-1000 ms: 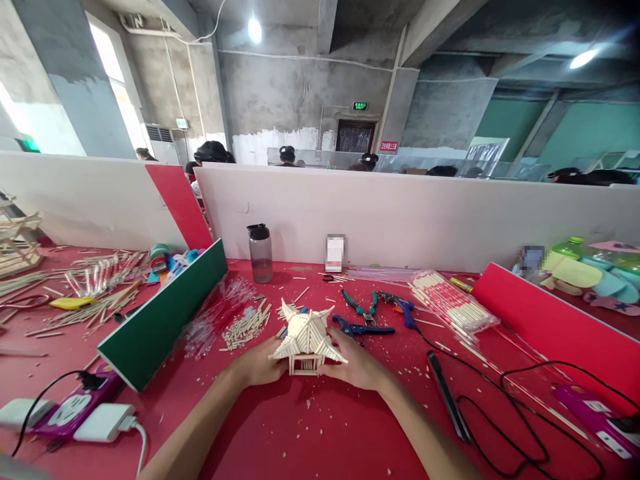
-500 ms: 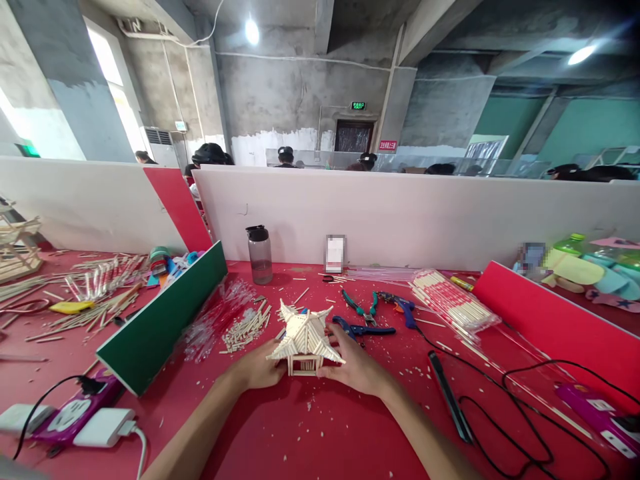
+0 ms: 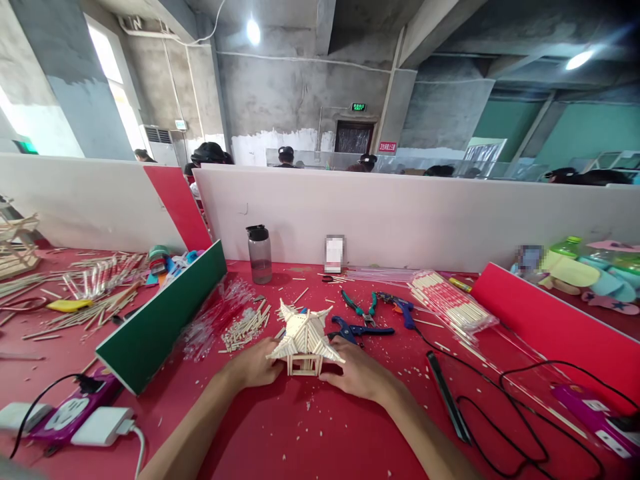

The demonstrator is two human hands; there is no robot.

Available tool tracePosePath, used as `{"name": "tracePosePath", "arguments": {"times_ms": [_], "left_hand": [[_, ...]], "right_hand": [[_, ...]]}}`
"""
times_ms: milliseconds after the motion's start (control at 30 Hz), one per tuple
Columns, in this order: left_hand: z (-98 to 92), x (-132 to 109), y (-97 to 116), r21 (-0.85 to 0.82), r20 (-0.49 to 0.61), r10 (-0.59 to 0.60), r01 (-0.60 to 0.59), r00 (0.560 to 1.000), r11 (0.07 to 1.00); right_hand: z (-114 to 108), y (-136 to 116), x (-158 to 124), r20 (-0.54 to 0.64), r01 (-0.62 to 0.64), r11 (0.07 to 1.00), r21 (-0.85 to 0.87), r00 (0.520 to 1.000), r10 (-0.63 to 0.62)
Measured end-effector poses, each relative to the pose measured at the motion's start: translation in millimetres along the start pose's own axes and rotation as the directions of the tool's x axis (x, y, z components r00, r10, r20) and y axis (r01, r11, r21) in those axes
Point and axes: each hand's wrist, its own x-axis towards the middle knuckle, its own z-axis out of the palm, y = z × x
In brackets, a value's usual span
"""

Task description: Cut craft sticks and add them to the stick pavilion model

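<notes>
A small pavilion model [image 3: 306, 337] made of pale wooden sticks stands upright on the red table, its pointed roof corners flaring outward. My left hand [image 3: 257, 363] is at its left side, the fingertips tucked under the roof edge and partly hidden. On the other side my right hand [image 3: 354, 370] curves around the base, thumb at the lower right corner and other fingers behind the roof. Both hands appear closed on the model. Just beyond my right hand lie a blue-handled cutter [image 3: 357, 330] and green-handled pliers [image 3: 367, 312].
Cut stick pieces [image 3: 247, 328] and clear plastic wrappers [image 3: 213, 317] lie left, beside a green divider [image 3: 165, 320]. A bottle [image 3: 260, 257] stands at the back. Right are a blue glue gun [image 3: 404, 310], bagged sticks [image 3: 450, 300], a dark pen-like tool [image 3: 447, 397] and black cable [image 3: 500, 427].
The fingers of my right hand have lowered slightly and drawn in behind the roof. The model stays in nearly the same place, perhaps turned a little.
</notes>
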Motion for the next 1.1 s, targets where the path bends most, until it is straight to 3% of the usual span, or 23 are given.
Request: {"name": "tracePosePath", "arguments": {"times_ms": [433,1100], "left_hand": [[-0.1,0.7,2.2,0.025,0.003,-0.011,0.011,1.000,1.000],[5.5,-0.6,-3.3,0.028,-0.045,0.023,-0.022,0.999,0.999]], "right_hand": [[1.8,5.6,6.7,0.040,0.156,0.987,0.026,0.987,-0.157],[5.7,0.8,7.3,0.004,0.128,0.990,-0.054,0.992,-0.128]]}}
